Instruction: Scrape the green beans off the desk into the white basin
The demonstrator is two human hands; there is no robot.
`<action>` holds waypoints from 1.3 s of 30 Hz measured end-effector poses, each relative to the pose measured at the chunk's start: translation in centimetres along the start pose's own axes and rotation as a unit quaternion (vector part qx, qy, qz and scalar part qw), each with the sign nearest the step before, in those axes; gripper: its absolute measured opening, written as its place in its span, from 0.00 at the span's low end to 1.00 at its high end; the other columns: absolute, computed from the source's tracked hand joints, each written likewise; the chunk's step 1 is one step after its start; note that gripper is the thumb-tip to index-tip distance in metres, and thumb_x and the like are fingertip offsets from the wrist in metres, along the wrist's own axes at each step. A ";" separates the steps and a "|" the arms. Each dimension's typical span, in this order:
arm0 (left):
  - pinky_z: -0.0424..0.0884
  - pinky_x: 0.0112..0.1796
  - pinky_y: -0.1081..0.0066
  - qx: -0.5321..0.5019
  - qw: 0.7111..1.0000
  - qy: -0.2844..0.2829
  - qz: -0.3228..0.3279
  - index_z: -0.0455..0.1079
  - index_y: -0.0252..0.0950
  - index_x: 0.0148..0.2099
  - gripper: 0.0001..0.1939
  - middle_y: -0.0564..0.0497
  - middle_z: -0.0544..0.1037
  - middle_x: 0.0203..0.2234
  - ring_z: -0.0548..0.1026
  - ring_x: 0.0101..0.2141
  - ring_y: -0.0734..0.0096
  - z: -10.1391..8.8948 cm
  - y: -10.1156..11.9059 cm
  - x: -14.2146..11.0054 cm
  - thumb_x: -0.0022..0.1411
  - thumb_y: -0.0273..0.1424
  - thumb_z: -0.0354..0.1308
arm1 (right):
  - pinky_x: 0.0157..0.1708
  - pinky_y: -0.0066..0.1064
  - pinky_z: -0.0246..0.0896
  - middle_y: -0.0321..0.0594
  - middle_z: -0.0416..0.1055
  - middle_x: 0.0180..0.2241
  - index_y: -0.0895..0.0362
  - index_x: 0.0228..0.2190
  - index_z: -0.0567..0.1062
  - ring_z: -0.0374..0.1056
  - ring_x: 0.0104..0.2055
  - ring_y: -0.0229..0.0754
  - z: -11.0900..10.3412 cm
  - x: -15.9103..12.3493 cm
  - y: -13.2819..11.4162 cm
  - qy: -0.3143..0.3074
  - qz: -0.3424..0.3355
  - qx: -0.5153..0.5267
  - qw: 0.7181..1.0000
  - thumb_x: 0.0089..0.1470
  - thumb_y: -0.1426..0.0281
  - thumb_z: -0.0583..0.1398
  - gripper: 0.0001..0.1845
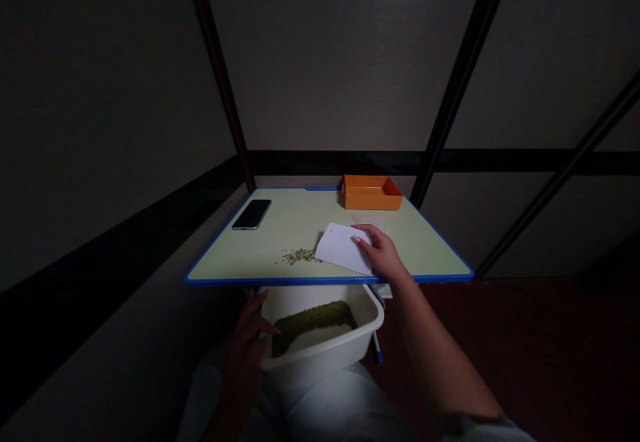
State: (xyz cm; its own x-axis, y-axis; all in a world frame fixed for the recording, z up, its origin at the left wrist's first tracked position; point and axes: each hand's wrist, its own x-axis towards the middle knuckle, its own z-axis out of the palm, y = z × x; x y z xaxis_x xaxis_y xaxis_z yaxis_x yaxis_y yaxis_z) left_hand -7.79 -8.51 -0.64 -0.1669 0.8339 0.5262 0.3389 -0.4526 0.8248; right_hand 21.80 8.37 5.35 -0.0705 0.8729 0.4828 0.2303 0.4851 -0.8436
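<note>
My right hand pinches a white card between thumb and fingers, low over the table near its front edge. Just left of the card lies a small scatter of greenish-brown grains. Below the table edge, a white plastic tub rests on my lap, with a heap of small green grains inside and part of its floor bare. My left hand grips the tub's left wall, its thumb over the rim and the other fingers partly in shadow.
The pale green table has a blue edge. A dark phone lies at its left, and an orange open box stands at the back right. A blue-tipped table leg shows beside the tub. Panelled walls close in behind and at the left.
</note>
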 end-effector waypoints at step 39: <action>0.51 0.64 0.42 0.019 1.000 -0.017 -0.016 0.76 0.41 0.32 0.11 0.48 0.69 0.62 0.53 0.67 0.45 -1.4 -1.4 -0.2 0.61 0.39 0.56 | 0.36 0.35 0.65 0.41 0.78 0.38 0.55 0.39 0.78 0.70 0.37 0.45 -0.5 0.0 -0.6 0.059 0.025 0.043 0.997 0.49 0.61 0.61 0.16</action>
State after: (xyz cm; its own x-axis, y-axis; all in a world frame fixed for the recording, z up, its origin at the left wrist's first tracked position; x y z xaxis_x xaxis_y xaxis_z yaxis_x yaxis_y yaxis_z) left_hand -9.51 -8.43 -1.64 -0.1465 0.8583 0.4917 0.3684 -0.4140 0.8324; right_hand 22.16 8.04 5.98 0.0557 0.8864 0.4595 0.1469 0.4480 -0.8819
